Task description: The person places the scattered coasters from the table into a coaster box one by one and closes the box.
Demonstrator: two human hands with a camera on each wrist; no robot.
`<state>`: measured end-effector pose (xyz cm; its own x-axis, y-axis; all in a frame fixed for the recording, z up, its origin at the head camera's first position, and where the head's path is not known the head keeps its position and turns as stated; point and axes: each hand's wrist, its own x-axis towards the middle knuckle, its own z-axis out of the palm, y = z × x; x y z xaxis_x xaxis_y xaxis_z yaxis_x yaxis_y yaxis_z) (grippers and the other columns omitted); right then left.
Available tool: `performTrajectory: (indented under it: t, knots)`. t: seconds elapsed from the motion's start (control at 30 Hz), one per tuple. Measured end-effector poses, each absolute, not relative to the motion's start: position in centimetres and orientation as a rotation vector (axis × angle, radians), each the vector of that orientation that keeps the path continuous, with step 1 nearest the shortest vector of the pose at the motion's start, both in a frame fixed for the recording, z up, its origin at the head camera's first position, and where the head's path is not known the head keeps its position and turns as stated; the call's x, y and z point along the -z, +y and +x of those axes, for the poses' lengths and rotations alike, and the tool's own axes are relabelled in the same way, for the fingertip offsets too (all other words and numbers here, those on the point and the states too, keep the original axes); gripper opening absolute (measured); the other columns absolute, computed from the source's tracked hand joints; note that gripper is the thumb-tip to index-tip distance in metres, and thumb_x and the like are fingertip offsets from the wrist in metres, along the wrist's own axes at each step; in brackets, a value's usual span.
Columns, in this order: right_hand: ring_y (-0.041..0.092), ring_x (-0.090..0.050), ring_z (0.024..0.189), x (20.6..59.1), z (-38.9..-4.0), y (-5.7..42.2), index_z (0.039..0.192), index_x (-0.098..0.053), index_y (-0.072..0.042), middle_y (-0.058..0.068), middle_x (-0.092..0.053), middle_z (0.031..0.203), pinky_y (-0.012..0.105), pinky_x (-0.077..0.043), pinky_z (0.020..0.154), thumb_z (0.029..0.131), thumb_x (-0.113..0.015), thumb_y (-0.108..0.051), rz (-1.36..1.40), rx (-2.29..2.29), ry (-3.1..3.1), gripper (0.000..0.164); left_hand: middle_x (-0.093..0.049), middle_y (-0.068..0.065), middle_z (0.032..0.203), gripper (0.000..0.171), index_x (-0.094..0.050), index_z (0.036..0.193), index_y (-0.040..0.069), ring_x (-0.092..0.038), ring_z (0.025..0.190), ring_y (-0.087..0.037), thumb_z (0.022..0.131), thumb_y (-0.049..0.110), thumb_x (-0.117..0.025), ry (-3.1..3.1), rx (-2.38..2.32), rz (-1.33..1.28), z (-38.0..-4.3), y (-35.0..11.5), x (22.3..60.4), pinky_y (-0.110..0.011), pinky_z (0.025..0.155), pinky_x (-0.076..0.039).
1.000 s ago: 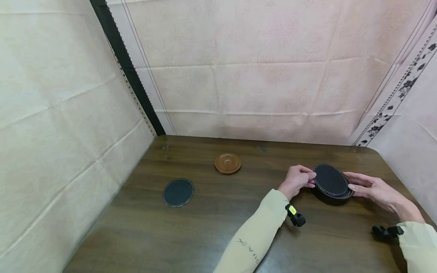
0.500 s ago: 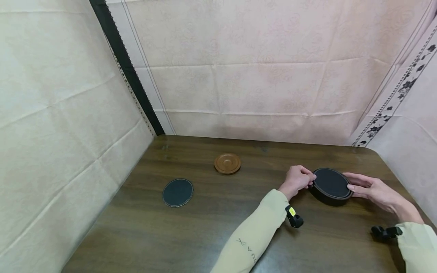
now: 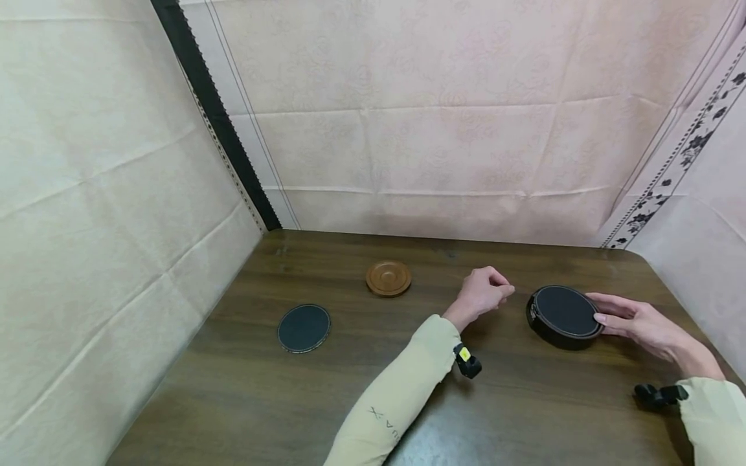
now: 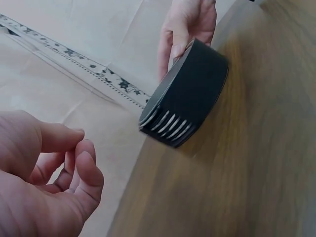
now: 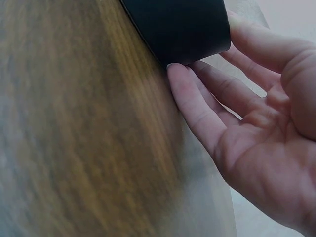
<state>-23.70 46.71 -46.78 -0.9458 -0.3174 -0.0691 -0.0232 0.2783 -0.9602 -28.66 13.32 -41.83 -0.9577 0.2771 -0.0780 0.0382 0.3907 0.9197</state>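
Observation:
A round black coaster holder (image 3: 564, 314) stands on the right side of the table, filled with stacked coasters (image 4: 171, 124) whose pale-edged rims show through a gap in its wall. My right hand (image 3: 641, 323) holds its right side, thumb near the top rim and fingers against the wall. To the left of the holder, apart from it, my left hand (image 3: 480, 291) hovers with nothing in it, fingers loosely curled and thumb near the index finger. A dark round coaster (image 3: 304, 329) lies flat on the left. Further back lies a brown round wooden disc (image 3: 388, 278) with a ringed face.
The brown wooden table (image 3: 361, 388) is bounded by pale cloth (image 3: 443, 155) hanging at the back and both sides. A camera (image 3: 468, 364) is strapped to my left wrist and another camera (image 3: 660, 396) to my right wrist.
The top coaster has settled level inside the holder. My left hand has let go and moved left and slightly back, exposing the gap in the wall. My right hand stays in place.

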Motion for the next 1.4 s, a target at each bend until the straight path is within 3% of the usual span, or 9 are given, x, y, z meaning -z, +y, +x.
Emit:
performTrajectory:
  t: [0.2,0.53,1.07,1.4]
  knots:
    - [0.0,-0.065,0.105,46.8,-23.6,46.9,0.148,-0.039,-0.009,-0.025,-0.062,0.121,0.025,-0.057,0.081,0.099,-0.053,-0.001,-0.299,1.716,2.321,0.052,-0.062,0.003,0.074,0.007,-0.067,0.09,0.016,-0.057,0.064,-0.011,0.091,0.022,-0.071,2.467,-1.559,0.372,-28.8,10.9,41.3,-0.024,0.057,-0.05]
    - [-0.001,-0.065,0.106,47.0,-23.4,46.9,0.148,-0.041,-0.01,-0.025,-0.062,0.123,0.025,-0.057,0.081,0.099,-0.052,0.0,-0.307,1.738,2.296,0.051,-0.058,0.008,0.08,0.009,-0.061,0.089,0.024,-0.052,0.07,-0.008,0.093,0.029,-0.068,2.65,-1.433,0.598,-28.5,6.6,40.7,-0.023,0.061,-0.044]
    - [0.001,-0.066,0.105,46.9,-23.5,46.8,0.147,-0.041,-0.01,-0.023,-0.063,0.122,0.025,-0.057,0.081,0.099,-0.052,0.001,-0.308,1.751,2.285,0.051,-0.06,0.008,0.082,0.013,-0.061,0.097,0.022,-0.054,0.072,-0.006,0.095,0.035,-0.064,2.749,-1.015,0.899,-27.4,-1.2,39.1,-0.02,0.063,-0.044]
    - [0.002,-0.066,0.104,46.7,-23.5,46.7,0.147,-0.041,-0.009,-0.022,-0.064,0.122,0.025,-0.057,0.082,0.099,-0.051,0.001,-0.315,1.75,2.28,0.05,-0.06,0.006,0.083,0.014,-0.061,0.1,0.019,-0.054,0.072,-0.008,0.095,0.03,-0.065,2.794,-0.877,0.908,-27.4,-6.1,39.2,-0.022,0.063,-0.044]
